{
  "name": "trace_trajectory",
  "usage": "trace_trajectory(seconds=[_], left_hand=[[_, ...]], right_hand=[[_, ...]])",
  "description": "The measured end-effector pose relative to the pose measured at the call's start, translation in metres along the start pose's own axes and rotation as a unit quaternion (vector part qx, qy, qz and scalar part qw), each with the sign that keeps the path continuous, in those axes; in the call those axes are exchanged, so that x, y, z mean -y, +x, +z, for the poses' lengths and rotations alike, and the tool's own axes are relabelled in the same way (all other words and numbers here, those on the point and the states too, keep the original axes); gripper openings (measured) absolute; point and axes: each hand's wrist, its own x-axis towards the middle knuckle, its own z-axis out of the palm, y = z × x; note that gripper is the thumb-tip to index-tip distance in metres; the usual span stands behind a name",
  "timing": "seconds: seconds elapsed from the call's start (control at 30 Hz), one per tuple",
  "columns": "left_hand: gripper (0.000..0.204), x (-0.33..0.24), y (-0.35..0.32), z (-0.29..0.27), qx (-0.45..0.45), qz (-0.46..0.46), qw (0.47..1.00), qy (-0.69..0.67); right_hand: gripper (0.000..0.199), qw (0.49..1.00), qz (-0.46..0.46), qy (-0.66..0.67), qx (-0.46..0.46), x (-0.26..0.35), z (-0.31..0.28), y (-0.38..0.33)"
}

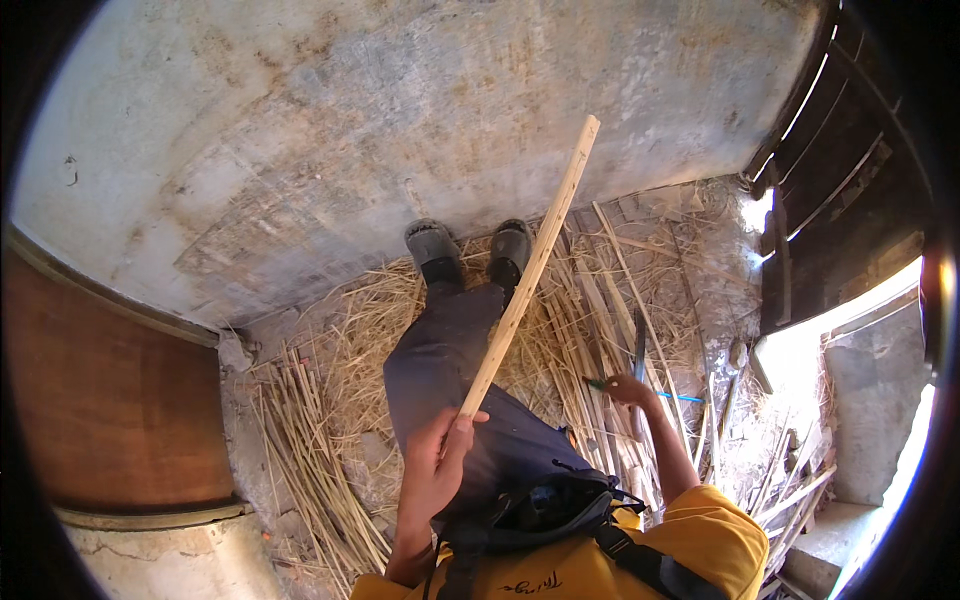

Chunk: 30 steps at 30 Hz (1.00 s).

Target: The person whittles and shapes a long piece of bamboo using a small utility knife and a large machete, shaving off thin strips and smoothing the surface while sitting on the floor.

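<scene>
My left hand (437, 458) is closed around the lower end of a long pale wooden strip (533, 268). The strip slants up to the right over my legs, its far end in front of the wall. On the right, my right hand (627, 390) is closed on a slim thing with a dark green end (596, 383). A thin blue length (683, 398) shows on the other side of that hand, in line with the green end; whether they are one piece I cannot tell. Just beyond the hand is a dark, flat, blade-like piece (640, 343).
Wood shavings (370, 325) cover the floor around my boots (432, 243). Long thin strips lie in a bundle (300, 440) at the left and in a pile (590, 330) at the right. A stained wall (450, 110) stands ahead, a brown panel (110, 400) at left. A black bag (540, 505) hangs at my waist.
</scene>
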Motion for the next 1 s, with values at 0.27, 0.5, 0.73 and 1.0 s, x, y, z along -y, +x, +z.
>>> trace_trajectory(seconds=[0.27, 0.5, 0.73, 1.0], left_hand=[[0.025, 0.007, -0.007, -0.002, -0.013, -0.003, 1.0, -0.025], [0.021, 0.003, -0.01, 0.0, -0.036, 0.023, 0.999, -0.003], [0.019, -0.007, -0.015, -0.001, -0.05, 0.052, 0.996, 0.052], [0.021, -0.009, -0.017, 0.003, -0.069, 0.096, 0.987, 0.106]], right_hand=[[0.032, 0.925, -0.011, 0.245, -0.289, 0.266, -0.219, -0.112], [0.031, 0.902, -0.273, 0.062, -0.327, 0.359, -0.245, -0.139], [0.047, 0.871, -0.299, 0.035, -0.389, 0.378, -0.239, -0.121], [0.048, 0.868, -0.278, 0.003, -0.411, 0.384, -0.239, -0.122]])
